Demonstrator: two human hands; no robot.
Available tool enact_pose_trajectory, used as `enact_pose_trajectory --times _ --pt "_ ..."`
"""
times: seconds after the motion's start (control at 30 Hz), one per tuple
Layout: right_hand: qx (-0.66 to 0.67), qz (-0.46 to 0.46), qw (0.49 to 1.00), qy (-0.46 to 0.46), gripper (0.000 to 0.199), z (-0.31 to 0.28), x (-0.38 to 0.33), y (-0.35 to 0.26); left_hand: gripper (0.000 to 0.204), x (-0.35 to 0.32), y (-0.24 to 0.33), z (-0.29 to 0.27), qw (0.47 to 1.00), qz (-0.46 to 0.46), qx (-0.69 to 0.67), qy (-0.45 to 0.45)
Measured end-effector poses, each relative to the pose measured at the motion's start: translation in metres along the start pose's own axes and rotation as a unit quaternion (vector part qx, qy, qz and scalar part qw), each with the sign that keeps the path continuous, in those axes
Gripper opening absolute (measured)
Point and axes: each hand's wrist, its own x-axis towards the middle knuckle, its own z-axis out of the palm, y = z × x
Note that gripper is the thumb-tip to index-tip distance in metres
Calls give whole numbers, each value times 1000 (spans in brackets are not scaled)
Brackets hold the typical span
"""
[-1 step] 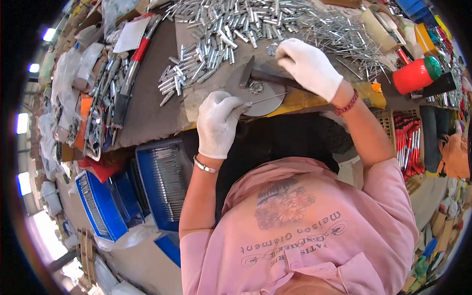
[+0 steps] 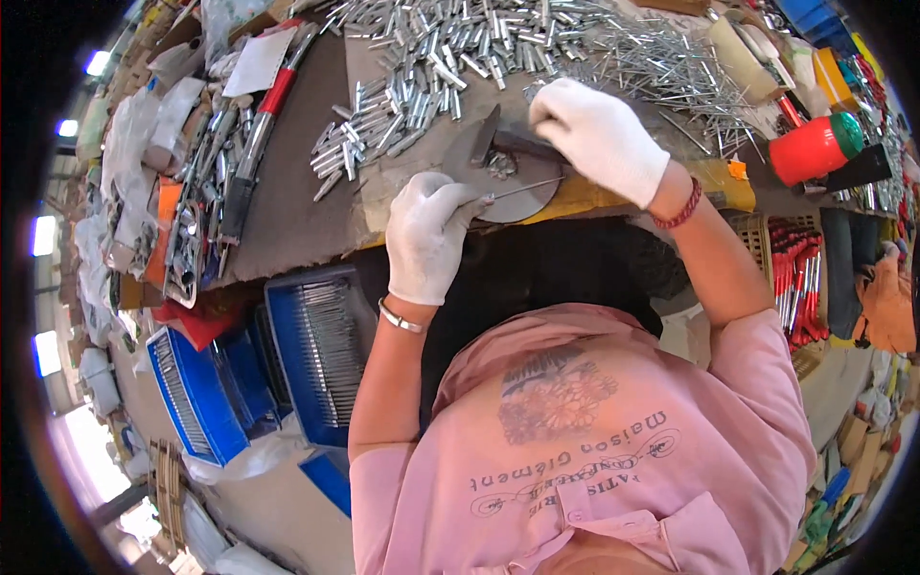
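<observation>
My left hand point(image 2: 426, 235), in a white glove, pinches a thin metal rod point(image 2: 527, 189) that points right over a round metal plate point(image 2: 522, 204) at the bench edge. My right hand point(image 2: 604, 134), also gloved, is above the hammer point(image 2: 527, 147) with its fingers curled together. Whatever those fingers hold, if anything, is hidden. The hammer lies on the bench, its handle running under my right hand. A little cluster of small metal pieces point(image 2: 500, 165) rests on the plate beside the hammer head.
Beyond my hands spread a heap of short metal tubes point(image 2: 422, 105) and a pile of thin rods point(image 2: 676, 81). A red jar with a green lid point(image 2: 810, 150) stands at right. Blue trays of metal parts point(image 2: 326, 355) sit below the bench at left.
My right hand has shifted slightly left and its fingers have turned a little downward. My left hand stays nearly in place with the rod.
</observation>
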Motion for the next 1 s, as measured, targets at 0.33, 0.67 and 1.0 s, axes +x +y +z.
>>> enact_pose_trajectory --times 0.33,0.67,1.0 --pt "128 -61 990 -24 7 20 2 -60 15 4 6 -4 999 36 15 16" --pt "111 -80 990 -22 6 23 -5 -58 14 4 8 -7 999 28 35 19" --pt "96 -62 993 -38 6 19 -4 -66 14 3 6 -5 999 18 28 27"
